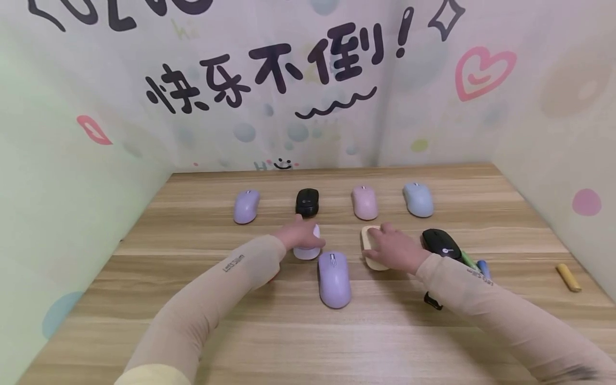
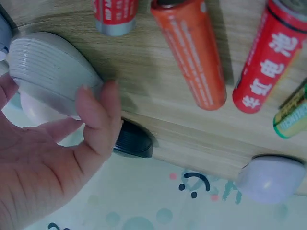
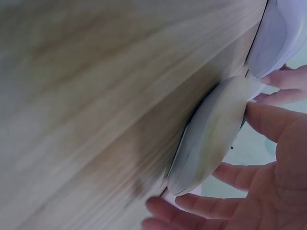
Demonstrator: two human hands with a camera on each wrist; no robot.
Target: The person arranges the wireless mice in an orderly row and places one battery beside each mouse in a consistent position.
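Observation:
My left hand [image 1: 299,235] holds a white computer mouse [image 1: 306,254] by its sides, left of the table's middle. In the left wrist view its fingers curve around the mouse's ribbed body [image 2: 50,67]. A cream computer mouse [image 3: 223,127] sits between the thumb and fingers of my right hand [image 1: 398,249], which grips it on the table. Between the hands and nearer to me lies a purple mouse [image 1: 335,280]. Just beyond the left hand is a black mouse [image 1: 307,201]; another black mouse [image 1: 440,243] lies right of the right hand.
Along the back stand a purple mouse [image 1: 246,207], a pink mouse [image 1: 365,203] and a blue mouse [image 1: 418,200]. Several batteries, one orange [image 2: 194,57], one red [image 2: 268,57], lie beside the left hand. A yellow cylinder [image 1: 569,277] lies at right; green and blue cylinders [image 1: 483,268] are partly hidden.

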